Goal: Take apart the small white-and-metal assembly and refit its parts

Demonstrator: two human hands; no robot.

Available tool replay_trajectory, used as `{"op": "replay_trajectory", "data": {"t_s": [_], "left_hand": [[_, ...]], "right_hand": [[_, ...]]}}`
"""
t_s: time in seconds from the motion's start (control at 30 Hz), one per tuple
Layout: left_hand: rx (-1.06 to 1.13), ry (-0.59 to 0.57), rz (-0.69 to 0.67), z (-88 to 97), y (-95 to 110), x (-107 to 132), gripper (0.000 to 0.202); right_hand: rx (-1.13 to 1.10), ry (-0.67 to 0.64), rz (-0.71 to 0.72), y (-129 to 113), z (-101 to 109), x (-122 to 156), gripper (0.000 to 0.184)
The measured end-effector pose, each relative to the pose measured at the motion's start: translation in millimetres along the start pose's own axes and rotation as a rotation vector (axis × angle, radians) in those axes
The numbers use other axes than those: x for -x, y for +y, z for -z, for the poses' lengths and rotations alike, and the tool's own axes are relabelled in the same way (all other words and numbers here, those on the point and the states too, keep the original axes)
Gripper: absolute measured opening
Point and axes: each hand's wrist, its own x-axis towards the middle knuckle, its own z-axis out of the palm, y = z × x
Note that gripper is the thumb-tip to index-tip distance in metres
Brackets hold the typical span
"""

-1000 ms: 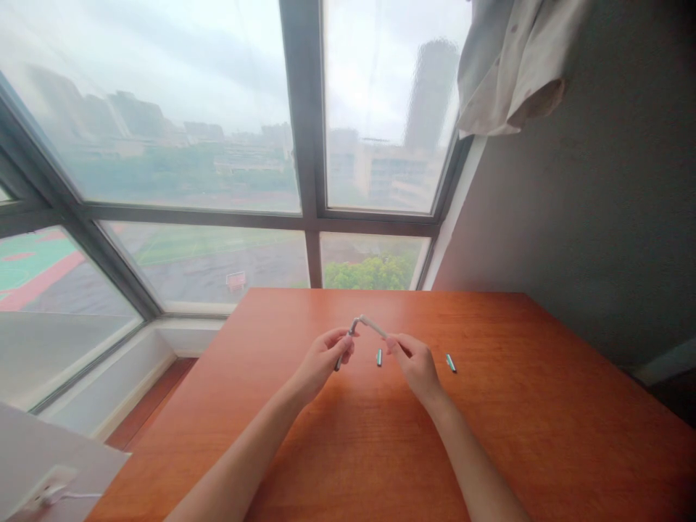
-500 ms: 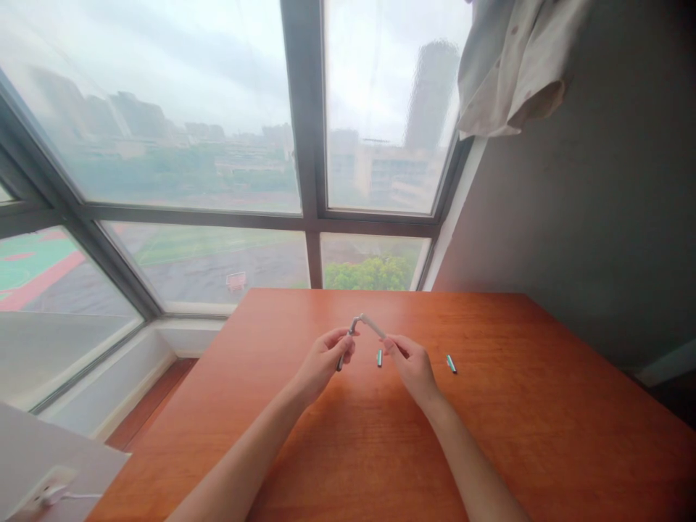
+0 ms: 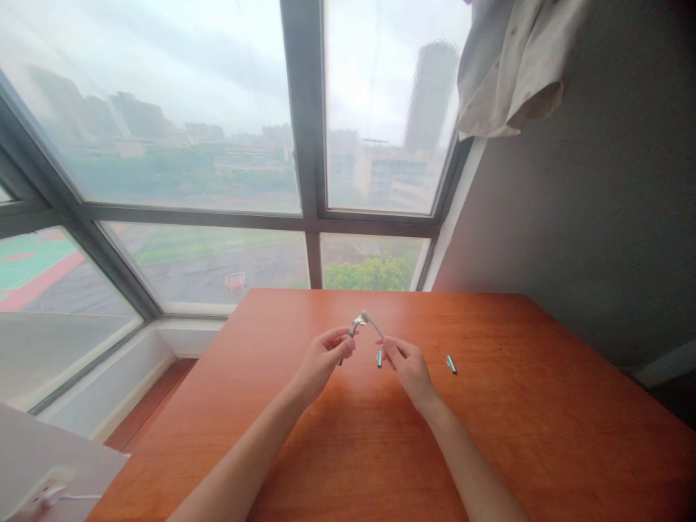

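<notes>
Near the middle of the head view, my left hand (image 3: pixel 323 362) pinches a slim dark-and-silver razor (image 3: pixel 354 328), its shiny head tilted up to the right. My right hand (image 3: pixel 409 368) has its fingers closed on the lower end of a thin grey stick (image 3: pixel 375 326), whose kind I cannot make out. The stick's upper end meets the razor's head, so the two form a peak above the table. Just left of my right fingers lies a small teal-and-black strip (image 3: pixel 379 359), like a razor cartridge. A second such strip (image 3: pixel 451 365) lies further right.
Both forearms reach over a reddish-brown wooden table (image 3: pixel 544 435). Large windows (image 3: pixel 190 109) stand behind and to the left. A light garment (image 3: pixel 511 72) hangs at the upper right before a grey wall (image 3: pixel 570 217). A socket with a white plug (image 3: pixel 51 496) is at the lower left.
The razor's head has turned and now shows bright metal. The grey stick has tilted steeper, looking thinner, with its upper end still against the head. My hands have barely shifted.
</notes>
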Motion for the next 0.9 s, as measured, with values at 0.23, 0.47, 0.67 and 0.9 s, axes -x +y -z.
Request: {"op": "replay_trajectory", "data": {"t_s": [0.23, 0.47, 0.67, 0.9], "left_hand": [[-0.082, 0.095, -0.017, 1.7, 3.1, -0.2, 0.036], [-0.107, 0.126, -0.091, 1.6, 1.5, -1.2, 0.034], [-0.213, 0.114, -0.200, 6.4, -5.8, -3.6, 0.026], [-0.208, 0.193, -0.168, 9.3, 0.8, -3.7, 0.027]], "right_hand": [[-0.199, -0.069, -0.154, -11.2, -2.9, 2.5, 0.052], [-0.268, -0.048, -0.166, -6.3, 1.4, -0.3, 0.045], [-0.265, -0.095, -0.160, -6.3, -0.3, 0.6, 0.045], [-0.198, -0.080, -0.129, -2.5, 2.2, -0.5, 0.046]]}}
